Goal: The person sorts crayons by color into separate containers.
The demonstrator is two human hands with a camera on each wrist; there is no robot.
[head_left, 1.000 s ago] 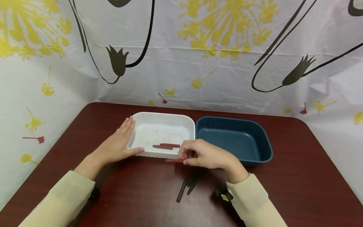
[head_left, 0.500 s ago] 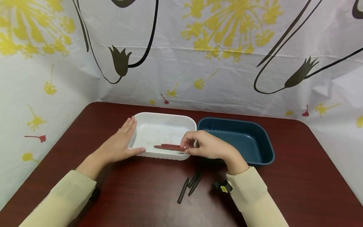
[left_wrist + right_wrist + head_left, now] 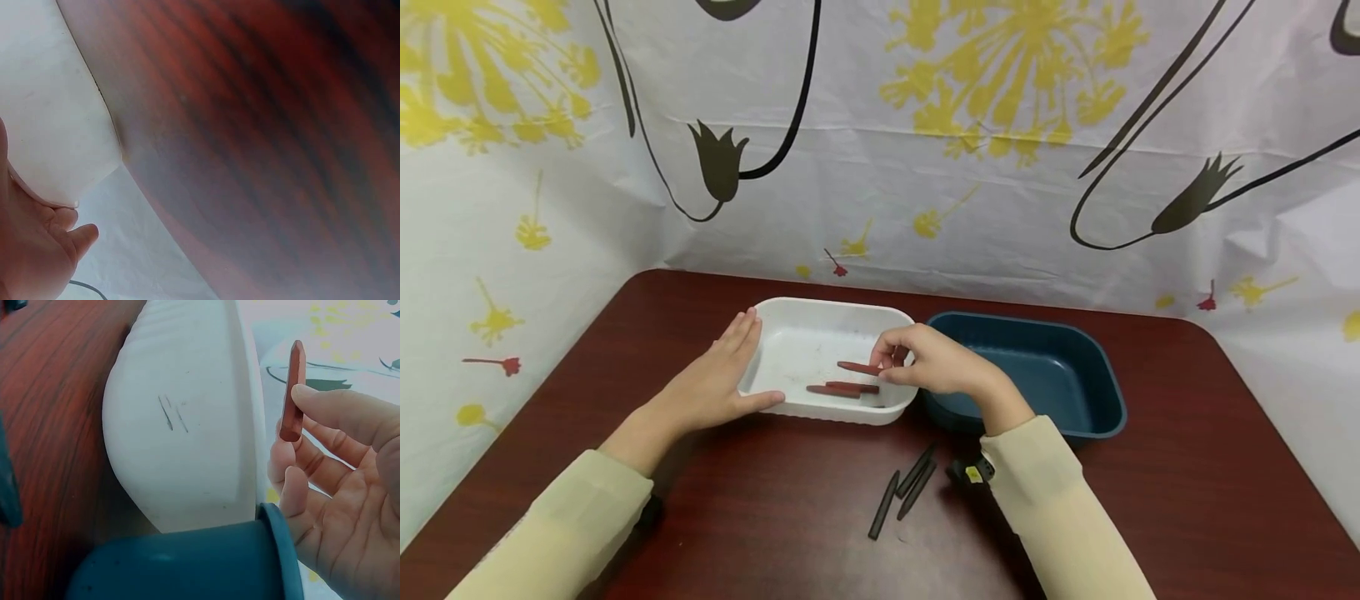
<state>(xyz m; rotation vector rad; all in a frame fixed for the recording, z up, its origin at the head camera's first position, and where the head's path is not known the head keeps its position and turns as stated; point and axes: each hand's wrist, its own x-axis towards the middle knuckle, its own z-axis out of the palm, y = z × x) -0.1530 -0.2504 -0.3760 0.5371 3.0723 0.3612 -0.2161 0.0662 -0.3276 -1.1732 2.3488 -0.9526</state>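
Note:
My right hand [image 3: 936, 362] pinches a red crayon [image 3: 860, 367] between thumb and fingers, over the right part of a white plastic basin [image 3: 797, 342]. In the right wrist view this crayon [image 3: 294, 394] is six-sided with a tapered tip, and the remaining fingers are loosely bent. Two more reddish crayons [image 3: 833, 391] lie side by side on the basin floor near its front wall. My left hand [image 3: 711, 383] rests with straight fingers along the basin's left side, thumb at the front rim. Part of that hand [image 3: 37, 250] shows against the basin wall in the left wrist view.
A dark blue basin [image 3: 1030, 367] stands right beside the white one. Several dark crayons [image 3: 883, 504] lie on the reddish-brown table [image 3: 760, 517] in front of them. A patterned white sheet [image 3: 850, 183] hangs behind the table and along its sides.
My right hand has carried the red crayon from before the white basin's front edge up over its inside. The left hand has stayed on the basin's left side.

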